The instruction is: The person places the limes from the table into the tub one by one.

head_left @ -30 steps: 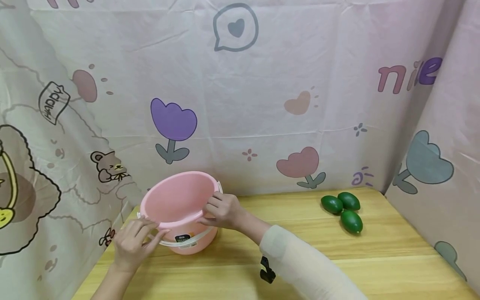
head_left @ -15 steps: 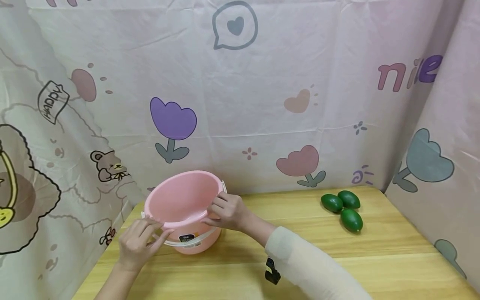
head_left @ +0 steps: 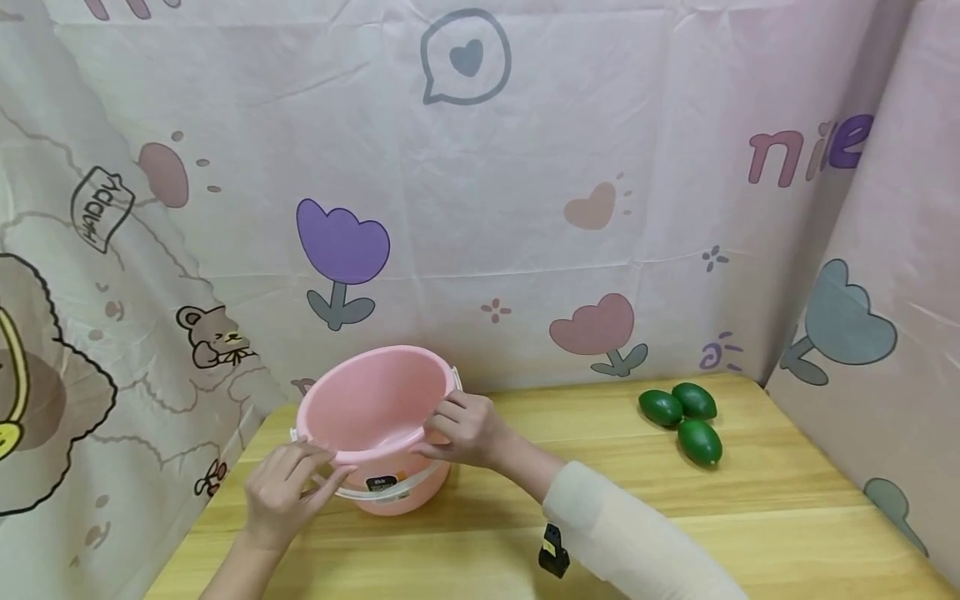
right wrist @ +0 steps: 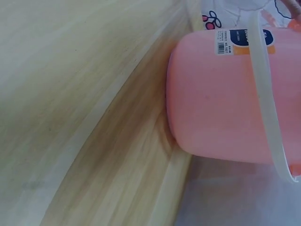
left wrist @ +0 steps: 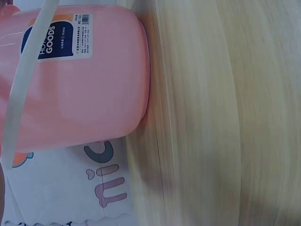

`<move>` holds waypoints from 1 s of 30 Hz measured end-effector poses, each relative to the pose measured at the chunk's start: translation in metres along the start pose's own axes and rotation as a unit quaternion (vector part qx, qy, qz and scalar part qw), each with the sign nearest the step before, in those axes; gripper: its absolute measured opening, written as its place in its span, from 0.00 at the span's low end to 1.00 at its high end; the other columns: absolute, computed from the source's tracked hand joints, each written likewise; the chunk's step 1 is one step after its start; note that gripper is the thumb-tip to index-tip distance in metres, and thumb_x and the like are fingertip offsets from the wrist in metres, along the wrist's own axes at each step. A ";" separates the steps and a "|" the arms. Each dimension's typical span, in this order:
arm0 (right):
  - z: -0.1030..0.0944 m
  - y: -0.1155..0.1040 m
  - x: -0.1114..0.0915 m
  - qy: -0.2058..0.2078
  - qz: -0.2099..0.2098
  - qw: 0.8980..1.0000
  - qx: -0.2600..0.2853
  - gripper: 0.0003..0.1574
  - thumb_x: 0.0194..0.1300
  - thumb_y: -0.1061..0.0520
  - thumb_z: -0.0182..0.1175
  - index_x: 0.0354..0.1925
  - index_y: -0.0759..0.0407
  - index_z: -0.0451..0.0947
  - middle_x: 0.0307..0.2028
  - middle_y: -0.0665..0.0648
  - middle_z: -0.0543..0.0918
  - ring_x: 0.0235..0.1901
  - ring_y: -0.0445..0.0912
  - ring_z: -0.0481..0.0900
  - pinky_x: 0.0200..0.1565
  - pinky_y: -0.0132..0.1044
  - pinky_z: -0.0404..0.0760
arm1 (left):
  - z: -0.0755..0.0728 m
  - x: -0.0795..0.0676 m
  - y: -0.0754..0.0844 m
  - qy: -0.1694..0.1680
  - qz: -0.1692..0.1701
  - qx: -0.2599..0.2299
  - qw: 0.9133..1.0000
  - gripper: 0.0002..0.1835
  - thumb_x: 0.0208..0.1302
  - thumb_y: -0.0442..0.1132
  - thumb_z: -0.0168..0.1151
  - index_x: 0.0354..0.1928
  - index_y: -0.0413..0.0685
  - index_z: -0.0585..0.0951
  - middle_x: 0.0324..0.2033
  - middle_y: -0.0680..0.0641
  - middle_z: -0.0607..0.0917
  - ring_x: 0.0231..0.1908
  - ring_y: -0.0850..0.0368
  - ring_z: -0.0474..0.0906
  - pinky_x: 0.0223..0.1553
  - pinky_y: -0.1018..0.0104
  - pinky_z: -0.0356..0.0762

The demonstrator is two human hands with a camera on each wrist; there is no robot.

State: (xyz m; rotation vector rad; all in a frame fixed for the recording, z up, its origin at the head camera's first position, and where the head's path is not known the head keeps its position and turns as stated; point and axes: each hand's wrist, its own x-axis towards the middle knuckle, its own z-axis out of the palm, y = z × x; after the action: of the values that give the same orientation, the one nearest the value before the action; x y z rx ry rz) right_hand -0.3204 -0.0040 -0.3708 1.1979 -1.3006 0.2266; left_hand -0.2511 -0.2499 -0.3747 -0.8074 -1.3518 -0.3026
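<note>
A pink plastic bucket [head_left: 408,492] stands at the back left of the wooden table, its mouth tipped toward the viewer in the head view. Its white handle [left wrist: 21,89] hangs down across the front, over a dark label [left wrist: 61,40]. My left hand [head_left: 281,496] pinches the near left of the rim, fingers over the edge and thumb outside. On the near right of the rim, my right hand [head_left: 467,432] grips the same way, with curled fingers inside. The right wrist view shows the bucket's side [right wrist: 221,103] and base beside the table.
Several green, lime-like fruits, three together [head_left: 699,442], lie at the table's back right. A printed curtain [head_left: 480,208] hangs behind and along both sides. Below the right sleeve [head_left: 630,529] a small black device [head_left: 553,552] shows. Wooden tabletop [head_left: 600,475] extends right of the bucket.
Both hands and the bucket between them have shifted a little to the right. Their hold on the rim looks the same. The green fruits have stayed in place.
</note>
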 end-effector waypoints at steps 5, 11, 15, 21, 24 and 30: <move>-0.004 0.002 -0.002 0.000 0.000 1.000 0.004 0.21 0.50 0.37 0.62 0.20 0.51 0.77 0.20 0.44 0.79 0.24 0.38 0.77 0.28 0.26 0.81 | 0.004 0.007 0.006 0.009 0.006 -0.002 1.000 0.25 0.54 0.53 0.62 0.13 0.38 0.77 0.13 0.43 0.79 0.13 0.49 0.72 0.13 0.62 0.72; -0.013 0.006 -0.002 0.000 -0.019 1.000 0.007 0.20 0.50 0.37 0.63 0.20 0.51 0.77 0.19 0.45 0.79 0.21 0.37 0.76 0.26 0.24 0.79 | 0.009 0.010 0.010 0.017 0.013 -0.017 1.000 0.24 0.53 0.52 0.64 0.13 0.38 0.77 0.13 0.43 0.79 0.13 0.49 0.72 0.16 0.63 0.72; -0.017 0.009 -0.002 0.004 -0.034 0.999 0.007 0.20 0.49 0.38 0.63 0.20 0.52 0.78 0.18 0.45 0.79 0.20 0.38 0.75 0.24 0.25 0.78 | 0.012 0.013 0.012 0.019 0.020 -0.026 0.999 0.24 0.53 0.52 0.64 0.13 0.38 0.77 0.13 0.44 0.78 0.14 0.50 0.71 0.16 0.64 0.72; -0.021 0.010 -0.008 0.013 -0.025 0.999 0.015 0.20 0.49 0.39 0.64 0.22 0.55 0.79 0.21 0.48 0.81 0.24 0.41 0.77 0.30 0.30 0.80 | 0.016 0.016 0.015 0.018 0.029 -0.035 0.999 0.24 0.53 0.51 0.64 0.12 0.39 0.77 0.12 0.45 0.78 0.12 0.53 0.70 0.13 0.66 0.70; -0.021 0.010 -0.011 0.013 -0.012 1.000 0.021 0.20 0.50 0.40 0.65 0.24 0.55 0.78 0.23 0.48 0.80 0.25 0.42 0.77 0.31 0.31 0.79 | 0.017 0.017 0.017 0.018 0.030 -0.038 0.999 0.24 0.53 0.51 0.64 0.12 0.39 0.76 0.12 0.45 0.77 0.12 0.53 0.69 0.12 0.67 0.70; -0.022 0.009 -0.013 0.014 -0.006 1.000 0.023 0.20 0.51 0.40 0.64 0.23 0.55 0.77 0.22 0.48 0.78 0.24 0.41 0.73 0.29 0.30 0.77 | 0.018 0.018 0.019 0.016 0.027 -0.044 0.999 0.23 0.53 0.50 0.64 0.12 0.39 0.76 0.12 0.45 0.77 0.12 0.53 0.69 0.13 0.66 0.70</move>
State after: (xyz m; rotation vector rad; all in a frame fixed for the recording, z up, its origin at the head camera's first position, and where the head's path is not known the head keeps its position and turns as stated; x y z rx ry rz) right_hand -0.3182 0.0235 -0.3724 1.2380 -1.2698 0.2643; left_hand -0.2486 -0.2199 -0.3637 -0.9069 -1.2914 -0.3331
